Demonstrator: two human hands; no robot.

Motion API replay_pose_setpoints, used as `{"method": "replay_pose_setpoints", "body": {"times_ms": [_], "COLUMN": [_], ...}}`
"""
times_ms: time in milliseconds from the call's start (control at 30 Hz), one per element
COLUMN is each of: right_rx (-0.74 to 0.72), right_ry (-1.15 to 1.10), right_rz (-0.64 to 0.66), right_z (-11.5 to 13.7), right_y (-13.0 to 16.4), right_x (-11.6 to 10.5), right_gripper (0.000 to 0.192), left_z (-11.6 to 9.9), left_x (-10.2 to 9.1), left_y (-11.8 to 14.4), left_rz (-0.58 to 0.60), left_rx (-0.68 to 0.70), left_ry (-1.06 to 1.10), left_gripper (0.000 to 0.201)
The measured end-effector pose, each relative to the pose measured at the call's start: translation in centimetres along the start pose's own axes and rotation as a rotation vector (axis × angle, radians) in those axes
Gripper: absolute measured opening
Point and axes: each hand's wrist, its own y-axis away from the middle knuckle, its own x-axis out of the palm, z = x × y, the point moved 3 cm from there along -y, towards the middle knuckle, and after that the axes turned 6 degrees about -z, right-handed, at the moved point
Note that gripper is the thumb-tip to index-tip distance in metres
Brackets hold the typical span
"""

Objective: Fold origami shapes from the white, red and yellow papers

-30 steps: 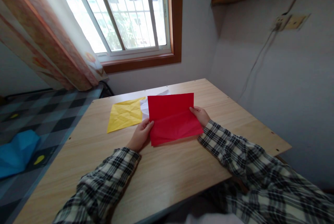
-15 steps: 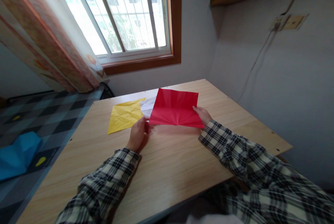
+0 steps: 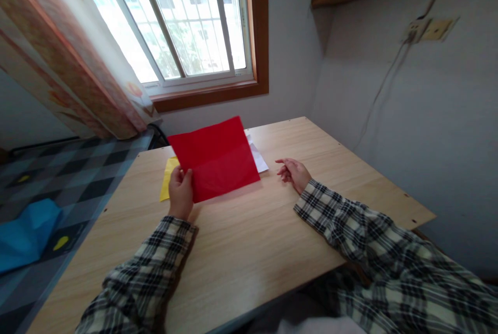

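Note:
My left hand [image 3: 181,191] grips a red sheet of paper [image 3: 218,160] by its left edge, thumb on the near face. The sheet is held up at a tilt above the table. Behind it, a yellow sheet of paper [image 3: 166,183] shows only along its left side. Part of a white sheet of paper [image 3: 258,156] sticks out past the red sheet's right edge. To the right, my right hand [image 3: 294,173] hovers apart from the papers, holding nothing, with its fingers loosely bent and partly spread.
The wooden table [image 3: 249,251] stands below a window [image 3: 182,23] with a curtain [image 3: 78,59]. At the left is a checked cloth surface [image 3: 89,183] with a blue sheet [image 3: 33,233] on it. A cable hangs from a wall socket [image 3: 418,30] on the right.
The red sheet has moved left and turned, now covering most of the yellow sheet. My left hand has taken hold of its left edge; my right hand has let go of it.

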Motion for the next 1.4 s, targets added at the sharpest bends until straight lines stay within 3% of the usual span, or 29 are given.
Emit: {"method": "replay_pose_setpoints", "body": {"times_ms": [67,233,400,533,600,667,767,867,967,1200,1300,1400], "right_rx": [0.026,0.059,0.046,-0.055,-0.206,-0.454,-0.729,-0.705,-0.654,-0.658,-0.652,-0.649], "right_ry": [0.006,0.025,0.043,0.186,0.381,0.644,1.007,1.201,1.284,1.316,1.322,1.31], "right_rz": [-0.008,0.004,0.025,0.044,0.056,0.069,0.15,0.19,0.224,0.249,0.239,0.236], "right_z": [0.2,0.3,-0.1,-0.8,-0.9,-0.6,-0.5,-0.7,-0.9,-1.0,-1.0,-0.9], "right_y": [0.1,0.6,0.2,-0.3,-0.5,-0.5,-0.8,-1.8,-2.6,-3.2,-2.9,-2.5], "right_x": [0.1,0.4,0.2,-0.2,-0.2,0.0,1.2,2.4,3.6,4.5,4.4,4.3], "right_gripper": [0.032,0.03,0.034,0.036,0.03,0.029,0.045,0.049,0.037,0.026,0.025,0.03], "left_z": [0.8,1.2,1.4,1.7,1.6,1.5,1.0,0.0,-0.5,-0.2,-0.2,-0.5], "left_x": [-2.5,-8.0,-11.7,-12.4,-11.9,-11.1,-9.5,-7.0,-4.0,2.9,4.4,4.8], "left_y": [-2.5,-6.0,-7.3,-7.5,-7.3,-6.9,-6.0,-4.3,-2.3,0.8,1.1,1.0], "left_rz": [-0.212,-0.384,-0.379,-0.309,-0.268,-0.228,-0.206,-0.159,-0.039,0.276,0.314,0.305], "left_rx": [0.023,0.019,0.002,0.013,0.032,0.061,0.176,0.462,0.602,0.463,0.396,0.422], "left_ry": [-0.247,-0.488,-0.664,-0.771,-0.807,-0.835,-0.88,-0.956,-0.917,-0.954,-0.821,-0.578], "left_gripper": [0.029,0.033,0.045,0.048,0.05,0.055,0.062,0.056,0.047,0.052,0.051,0.046]}}
